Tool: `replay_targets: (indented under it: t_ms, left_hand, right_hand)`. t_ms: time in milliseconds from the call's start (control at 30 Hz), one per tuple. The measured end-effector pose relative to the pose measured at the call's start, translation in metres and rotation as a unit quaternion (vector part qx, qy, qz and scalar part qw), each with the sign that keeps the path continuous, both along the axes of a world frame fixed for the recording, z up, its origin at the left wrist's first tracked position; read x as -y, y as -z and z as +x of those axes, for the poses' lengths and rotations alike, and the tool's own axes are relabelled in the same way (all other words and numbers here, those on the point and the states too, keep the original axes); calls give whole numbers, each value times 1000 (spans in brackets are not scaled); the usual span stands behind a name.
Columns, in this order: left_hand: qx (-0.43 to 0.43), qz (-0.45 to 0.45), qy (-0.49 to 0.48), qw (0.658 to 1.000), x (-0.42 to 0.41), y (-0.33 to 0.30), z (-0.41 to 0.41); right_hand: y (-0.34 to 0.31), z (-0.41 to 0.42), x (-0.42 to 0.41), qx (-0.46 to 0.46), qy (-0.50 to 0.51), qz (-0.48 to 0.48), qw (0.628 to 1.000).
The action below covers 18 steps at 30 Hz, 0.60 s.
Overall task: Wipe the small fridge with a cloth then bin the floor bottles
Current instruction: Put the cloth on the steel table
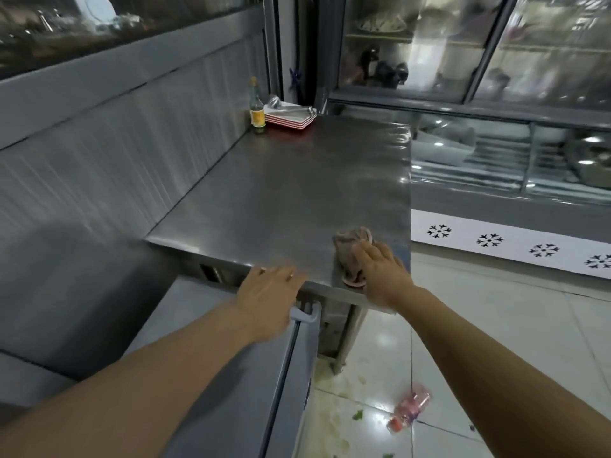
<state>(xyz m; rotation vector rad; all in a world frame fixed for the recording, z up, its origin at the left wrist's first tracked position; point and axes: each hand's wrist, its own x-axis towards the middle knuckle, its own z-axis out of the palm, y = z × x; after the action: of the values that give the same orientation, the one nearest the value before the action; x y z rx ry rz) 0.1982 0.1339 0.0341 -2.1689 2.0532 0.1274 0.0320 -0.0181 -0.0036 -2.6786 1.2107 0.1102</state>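
Note:
A crumpled brownish cloth (pixel 348 251) lies on the steel top (pixel 284 193) of the low fridge unit, at its near right corner. My right hand (pixel 383 276) rests flat on the cloth's near part, fingers spread, pressing it to the surface. At the top's front edge, my left hand (pixel 269 292) lies with fingers apart and nothing in it, just above the grey door handle (pixel 305 314). On the tiled floor below to the right, a clear plastic bottle (pixel 410 408) with a red label lies on its side.
A glass bottle with a yellow label (pixel 257 110) and a stack of red-rimmed trays (pixel 287 119) stand at the top's far corner. A glass-fronted display chiller (pixel 509 153) runs along the right. The floor by the bottle carries stains and green scraps (pixel 357 415).

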Motion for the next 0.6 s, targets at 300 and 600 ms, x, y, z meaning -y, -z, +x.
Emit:
replay_targets:
  t_ms: [300, 600]
  left_hand:
    - [-19, 10, -44, 999, -81, -15, 12]
    - [-42, 21, -89, 995, -252, -11, 32]
  right_hand:
    - [-33, -2, -93, -6, -64, 7, 998]
    - [-39, 28, -266, -78, -129, 15, 988]
